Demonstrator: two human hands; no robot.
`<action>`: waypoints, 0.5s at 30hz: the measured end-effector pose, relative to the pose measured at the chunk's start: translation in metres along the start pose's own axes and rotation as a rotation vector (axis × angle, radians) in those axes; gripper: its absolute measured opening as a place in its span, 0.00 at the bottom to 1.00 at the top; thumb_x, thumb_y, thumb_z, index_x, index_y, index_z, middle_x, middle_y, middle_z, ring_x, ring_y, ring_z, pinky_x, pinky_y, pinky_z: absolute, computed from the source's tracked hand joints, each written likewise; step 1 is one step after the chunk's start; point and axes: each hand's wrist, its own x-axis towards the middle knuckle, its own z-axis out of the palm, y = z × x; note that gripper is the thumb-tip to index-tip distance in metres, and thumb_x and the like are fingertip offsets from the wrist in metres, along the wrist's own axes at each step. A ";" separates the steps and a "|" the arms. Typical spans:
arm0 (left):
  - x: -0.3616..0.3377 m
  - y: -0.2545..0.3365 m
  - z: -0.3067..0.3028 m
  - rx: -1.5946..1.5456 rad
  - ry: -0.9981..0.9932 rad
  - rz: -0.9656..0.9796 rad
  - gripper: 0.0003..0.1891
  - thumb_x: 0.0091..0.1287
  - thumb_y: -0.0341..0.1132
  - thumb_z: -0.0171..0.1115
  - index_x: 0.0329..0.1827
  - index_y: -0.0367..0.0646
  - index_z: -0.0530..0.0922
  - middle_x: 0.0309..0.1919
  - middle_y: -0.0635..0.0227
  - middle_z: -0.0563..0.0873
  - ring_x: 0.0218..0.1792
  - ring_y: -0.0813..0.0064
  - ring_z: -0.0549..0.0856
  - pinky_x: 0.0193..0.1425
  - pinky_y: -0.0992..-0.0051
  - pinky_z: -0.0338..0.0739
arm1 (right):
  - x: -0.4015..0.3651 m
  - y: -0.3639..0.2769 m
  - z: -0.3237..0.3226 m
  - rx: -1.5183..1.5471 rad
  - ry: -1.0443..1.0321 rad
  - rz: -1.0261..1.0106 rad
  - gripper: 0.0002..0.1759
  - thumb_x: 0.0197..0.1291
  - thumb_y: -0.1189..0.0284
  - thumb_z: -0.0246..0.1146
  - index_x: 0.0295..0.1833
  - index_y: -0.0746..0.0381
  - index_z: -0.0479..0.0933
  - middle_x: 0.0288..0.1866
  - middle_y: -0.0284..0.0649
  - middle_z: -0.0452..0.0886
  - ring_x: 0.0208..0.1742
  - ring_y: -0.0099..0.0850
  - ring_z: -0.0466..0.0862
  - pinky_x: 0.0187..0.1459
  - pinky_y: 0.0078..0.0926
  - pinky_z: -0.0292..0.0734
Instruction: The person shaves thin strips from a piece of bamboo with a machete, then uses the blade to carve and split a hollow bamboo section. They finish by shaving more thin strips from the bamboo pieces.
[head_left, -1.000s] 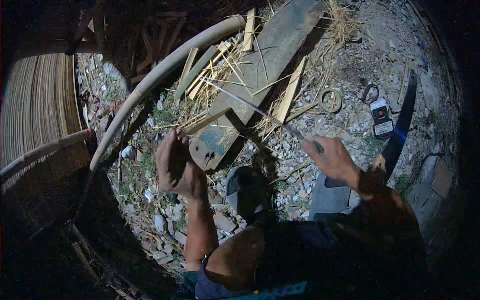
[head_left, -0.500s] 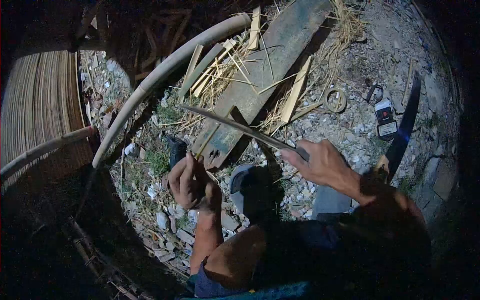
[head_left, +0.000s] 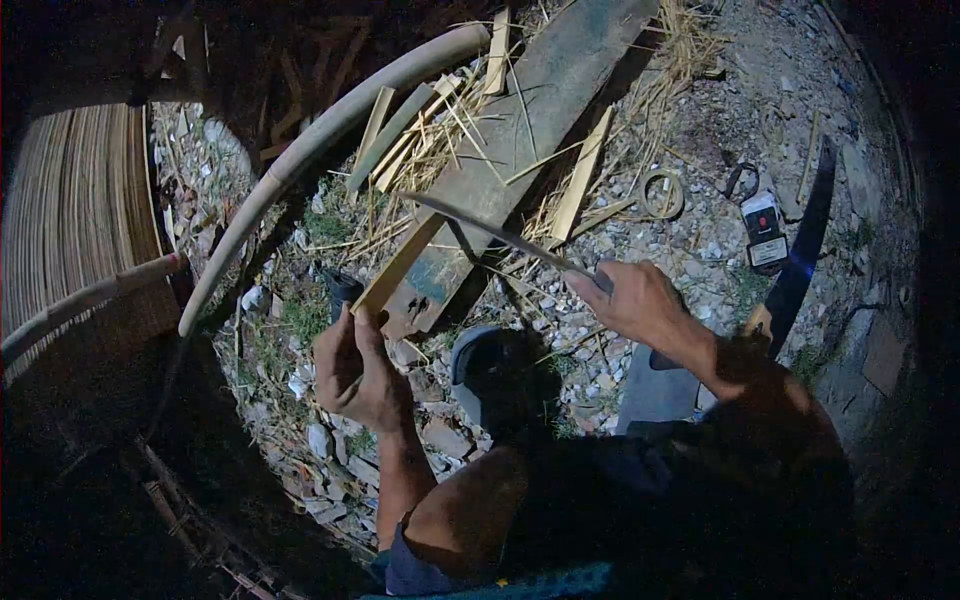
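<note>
Pinched between the thumb and fingers of my left hand (head_left: pixel 362 372) is the near end of a flat bamboo strip (head_left: pixel 398 268), its broad pale face turned up. My right hand (head_left: pixel 640 312) is closed around the handle of a long, narrow knife (head_left: pixel 492 233). The knife's blade points up and left, and its tip end overlaps the far end of the strip. Both lie over the lower part of a worn wooden plank (head_left: pixel 565 85) in this view.
Bamboo pieces (head_left: pixel 582 180) and shavings (head_left: pixel 455 125) lie around the plank. Right of them are a tape-like ring (head_left: pixel 661 194), a small boxed device (head_left: pixel 764 232) and a large curved blade (head_left: pixel 803 262). A curved pole (head_left: pixel 300 160) and bundled slats (head_left: pixel 85 190) are left; stony ground lies beneath.
The strip has turned from edge-on to showing its broad face. My left hand has shifted slightly left, and the knife tip has moved right and slightly up in view.
</note>
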 end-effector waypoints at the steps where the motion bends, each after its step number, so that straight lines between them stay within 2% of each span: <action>1: 0.003 0.004 0.000 0.000 -0.002 0.009 0.08 0.71 0.22 0.67 0.50 0.27 0.84 0.42 0.57 0.87 0.41 0.72 0.88 0.45 0.73 0.86 | -0.003 -0.003 0.001 -0.019 0.038 -0.011 0.34 0.70 0.45 0.63 0.29 0.68 0.78 0.13 0.50 0.72 0.16 0.50 0.78 0.23 0.47 0.74; 2: 0.004 0.007 -0.002 -0.029 0.002 -0.082 0.09 0.72 0.24 0.67 0.50 0.27 0.84 0.42 0.57 0.87 0.41 0.71 0.89 0.47 0.71 0.87 | -0.009 -0.009 -0.001 -0.011 0.037 -0.009 0.34 0.70 0.45 0.63 0.29 0.68 0.78 0.13 0.50 0.72 0.16 0.50 0.78 0.23 0.47 0.74; 4: 0.005 0.011 -0.003 -0.090 0.015 -0.271 0.11 0.73 0.29 0.67 0.51 0.27 0.84 0.41 0.55 0.89 0.42 0.69 0.89 0.50 0.67 0.90 | -0.021 -0.030 -0.011 0.003 0.013 -0.135 0.34 0.70 0.44 0.63 0.30 0.68 0.78 0.14 0.50 0.74 0.17 0.50 0.79 0.23 0.46 0.75; 5: 0.005 0.017 -0.002 -0.114 0.010 -0.324 0.13 0.74 0.31 0.67 0.52 0.27 0.84 0.42 0.55 0.89 0.42 0.66 0.90 0.52 0.63 0.90 | -0.028 -0.043 -0.012 0.021 0.000 -0.175 0.32 0.69 0.46 0.65 0.30 0.67 0.78 0.15 0.49 0.74 0.17 0.46 0.80 0.23 0.46 0.75; 6: 0.004 0.017 -0.003 -0.113 0.009 -0.328 0.13 0.74 0.31 0.67 0.52 0.27 0.84 0.42 0.55 0.89 0.42 0.66 0.90 0.52 0.63 0.90 | -0.033 -0.052 -0.007 0.021 -0.003 -0.172 0.32 0.69 0.46 0.65 0.30 0.67 0.78 0.15 0.49 0.74 0.17 0.46 0.80 0.23 0.46 0.75; 8: 0.004 0.018 -0.004 -0.245 0.023 -0.402 0.13 0.73 0.32 0.67 0.52 0.27 0.84 0.43 0.54 0.89 0.43 0.64 0.90 0.54 0.60 0.90 | -0.037 -0.062 -0.003 0.277 0.019 -0.313 0.35 0.67 0.40 0.63 0.29 0.65 0.77 0.16 0.55 0.77 0.21 0.56 0.84 0.26 0.53 0.80; 9: 0.005 0.020 -0.004 -0.263 0.032 -0.447 0.15 0.73 0.32 0.68 0.53 0.27 0.83 0.43 0.53 0.89 0.44 0.62 0.91 0.54 0.59 0.89 | -0.033 -0.059 -0.001 0.316 -0.068 -0.258 0.33 0.67 0.42 0.65 0.29 0.65 0.77 0.17 0.55 0.77 0.23 0.56 0.84 0.26 0.53 0.80; 10: 0.006 0.021 -0.005 -0.262 0.032 -0.444 0.15 0.73 0.32 0.68 0.53 0.27 0.83 0.43 0.53 0.89 0.44 0.62 0.91 0.54 0.59 0.89 | -0.027 -0.057 0.001 0.318 -0.067 -0.260 0.33 0.67 0.42 0.65 0.29 0.65 0.77 0.17 0.55 0.77 0.23 0.56 0.84 0.26 0.53 0.80; 12: 0.006 0.020 -0.008 -0.292 0.059 -0.499 0.14 0.73 0.33 0.69 0.52 0.28 0.82 0.44 0.54 0.88 0.46 0.62 0.90 0.54 0.59 0.90 | -0.014 -0.051 0.007 0.240 -0.086 -0.073 0.32 0.67 0.43 0.66 0.29 0.65 0.78 0.17 0.54 0.77 0.23 0.57 0.84 0.26 0.52 0.80; 13: 0.005 0.018 -0.009 -0.291 0.061 -0.498 0.14 0.73 0.33 0.69 0.52 0.28 0.82 0.44 0.54 0.88 0.46 0.62 0.90 0.54 0.59 0.90 | -0.014 -0.049 0.013 0.137 0.069 -0.229 0.29 0.69 0.51 0.67 0.26 0.66 0.75 0.12 0.50 0.71 0.13 0.48 0.77 0.19 0.46 0.74; 15: 0.004 0.012 -0.013 -0.330 0.069 -0.526 0.14 0.73 0.33 0.69 0.51 0.29 0.82 0.45 0.54 0.88 0.47 0.63 0.90 0.53 0.60 0.90 | -0.020 -0.051 0.009 0.158 0.090 -0.291 0.30 0.69 0.50 0.67 0.26 0.66 0.75 0.12 0.51 0.72 0.13 0.50 0.78 0.20 0.47 0.75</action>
